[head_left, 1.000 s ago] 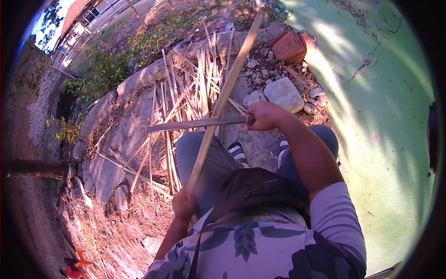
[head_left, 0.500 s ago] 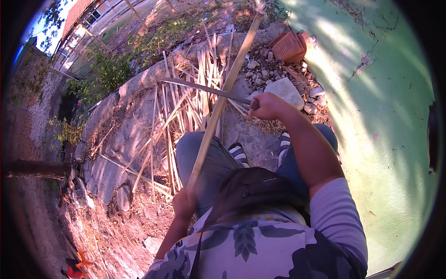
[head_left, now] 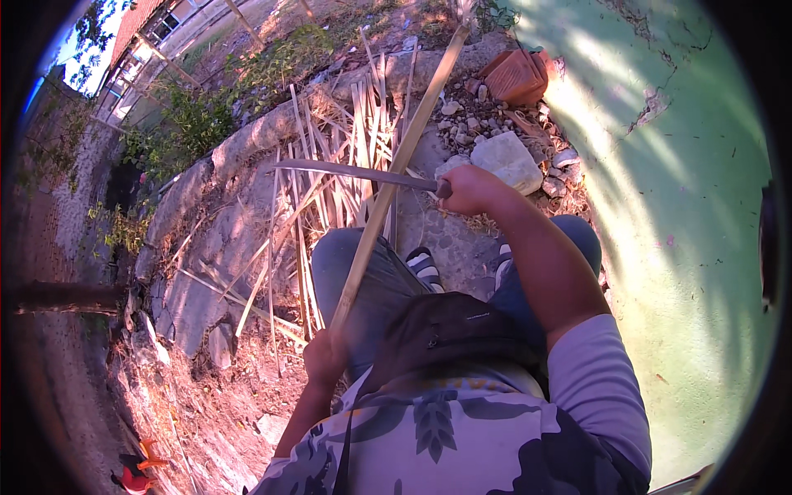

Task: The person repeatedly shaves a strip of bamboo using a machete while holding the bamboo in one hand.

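Observation:
My left hand [head_left: 324, 356] is wrapped round the near end of a long, pale bamboo strip [head_left: 425, 107], by my left thigh. The strip slants up and away to the right, past my left knee. My right hand [head_left: 472, 190] is closed on the handle of a machete [head_left: 334, 170], whose long grey blade points left. The blade lies across the strip, crossing it beyond my knee; whether its edge bites into the strip I cannot tell.
Several split bamboo strips [head_left: 363, 140] lie in a loose pile ahead. To their right are a pale stone block [head_left: 505, 163], rubble and stacked orange tiles [head_left: 517, 78]. A green wall [head_left: 668, 247] runs along my right. A red-and-orange object [head_left: 136, 477] is at lower left.
The machete has shifted a little toward me along the strip, its tip swinging nearer so the blade sits more level. My right hand has moved slightly left. My left hand keeps its grip.

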A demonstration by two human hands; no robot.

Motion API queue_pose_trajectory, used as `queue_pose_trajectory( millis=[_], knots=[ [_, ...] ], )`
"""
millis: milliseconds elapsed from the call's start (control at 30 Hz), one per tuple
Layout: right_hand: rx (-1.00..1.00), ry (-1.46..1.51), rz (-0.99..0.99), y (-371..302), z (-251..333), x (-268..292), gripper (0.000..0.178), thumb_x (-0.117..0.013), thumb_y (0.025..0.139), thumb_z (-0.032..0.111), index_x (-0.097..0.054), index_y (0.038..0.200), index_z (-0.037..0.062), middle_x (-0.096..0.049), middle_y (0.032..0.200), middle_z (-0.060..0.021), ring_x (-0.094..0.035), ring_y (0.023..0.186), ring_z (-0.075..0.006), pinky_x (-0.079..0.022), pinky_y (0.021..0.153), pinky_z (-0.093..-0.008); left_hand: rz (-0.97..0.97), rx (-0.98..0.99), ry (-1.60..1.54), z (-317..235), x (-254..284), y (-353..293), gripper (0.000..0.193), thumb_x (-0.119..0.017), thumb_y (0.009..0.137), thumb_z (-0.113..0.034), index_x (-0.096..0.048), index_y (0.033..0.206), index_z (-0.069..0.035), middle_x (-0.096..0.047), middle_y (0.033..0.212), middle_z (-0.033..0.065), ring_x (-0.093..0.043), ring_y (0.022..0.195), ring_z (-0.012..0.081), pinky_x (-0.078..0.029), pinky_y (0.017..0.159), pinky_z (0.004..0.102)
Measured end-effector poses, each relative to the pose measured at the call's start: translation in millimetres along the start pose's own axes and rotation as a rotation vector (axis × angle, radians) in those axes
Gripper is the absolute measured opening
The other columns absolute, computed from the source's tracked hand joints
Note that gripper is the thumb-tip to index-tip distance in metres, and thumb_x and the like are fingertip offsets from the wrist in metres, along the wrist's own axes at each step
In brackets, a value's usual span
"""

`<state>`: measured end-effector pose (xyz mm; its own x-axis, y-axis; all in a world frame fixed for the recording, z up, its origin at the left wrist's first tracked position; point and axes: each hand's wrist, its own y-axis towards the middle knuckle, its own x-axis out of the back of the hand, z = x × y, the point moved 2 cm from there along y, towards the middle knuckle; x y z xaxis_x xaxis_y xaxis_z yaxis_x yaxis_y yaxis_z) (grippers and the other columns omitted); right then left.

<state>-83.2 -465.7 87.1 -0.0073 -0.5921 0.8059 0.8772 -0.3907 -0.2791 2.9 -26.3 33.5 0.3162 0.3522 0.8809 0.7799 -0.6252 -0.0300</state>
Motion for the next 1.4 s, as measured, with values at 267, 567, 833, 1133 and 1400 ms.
queue_pose_trajectory(
  millis=[267, 567, 833, 1133, 1400],
  knots=[
    [-0.035, 0.011, 0.078, -16.3, 33.3, -3.5, 0.021, -0.064, 0.077, 0.018, -0.074, 0.095, 0.0158, -0.072, 0.098, -0.0098, -0.068, 0.094, -0.03, -0.053, 0.083, -0.0418, 0.012, 0.032, -0.064, 6.1, -1.5, -3.5, 0.044, -0.05, 0.097, -0.041, -0.055, 0.073, -0.004, -0.058, 0.063, 0.0216, -0.061, 0.062, 0.0451, -0.047, 0.056, 0.0522],
    [0.046, -0.104, 0.055, -8.9, 16.6, 5.8, 0.022, -0.069, 0.075, 0.022, -0.074, 0.096, 0.016, -0.072, 0.097, -0.0098, -0.068, 0.094, -0.0282, -0.053, 0.082, -0.0403, 0.014, 0.041, -0.055, 1.2, -2.8, -0.5, 0.044, -0.051, 0.094, -0.042, -0.055, 0.074, -0.004, -0.059, 0.064, 0.0219, -0.061, 0.062, 0.0443, -0.047, 0.056, 0.0508],
    [0.017, 0.058, 0.017, -13.2, 21.2, 4.9, 0.025, -0.067, 0.076, 0.021, -0.074, 0.099, 0.0158, -0.072, 0.098, -0.01, -0.068, 0.095, -0.028, -0.053, 0.084, -0.04, 0.023, 0.044, -0.113, -1.0, -0.2, -2.0, 0.043, -0.051, 0.095, -0.041, -0.055, 0.074, -0.004, -0.058, 0.063, 0.021, -0.061, 0.061, 0.0434, -0.047, 0.056, 0.0506],
    [0.032, -0.131, 0.071, -18.3, 36.8, 9.1, 0.024, -0.065, 0.076, 0.022, -0.074, 0.099, 0.0188, -0.072, 0.095, -0.0101, -0.068, 0.093, -0.0309, -0.053, 0.082, -0.0429, 0.027, 0.032, -0.084, 7.0, -4.9, -2.2, 0.045, -0.049, 0.096, -0.042, -0.056, 0.075, -0.002, -0.058, 0.064, 0.0232, -0.061, 0.063, 0.0449, -0.047, 0.057, 0.0516],
    [0.01, -0.087, -0.063, -7.6, 9.7, 16.8, 0.022, -0.069, 0.077, 0.028, -0.073, 0.096, 0.0169, -0.071, 0.094, -0.011, -0.068, 0.092, -0.0316, -0.053, 0.082, -0.0431, 0.045, 0.052, -0.088, 4.4, -2.4, -1.1, 0.048, -0.048, 0.096, -0.043, -0.056, 0.074, -0.001, -0.058, 0.063, 0.0247, -0.062, 0.064, 0.0455, -0.048, 0.058, 0.0523]
  ],
)
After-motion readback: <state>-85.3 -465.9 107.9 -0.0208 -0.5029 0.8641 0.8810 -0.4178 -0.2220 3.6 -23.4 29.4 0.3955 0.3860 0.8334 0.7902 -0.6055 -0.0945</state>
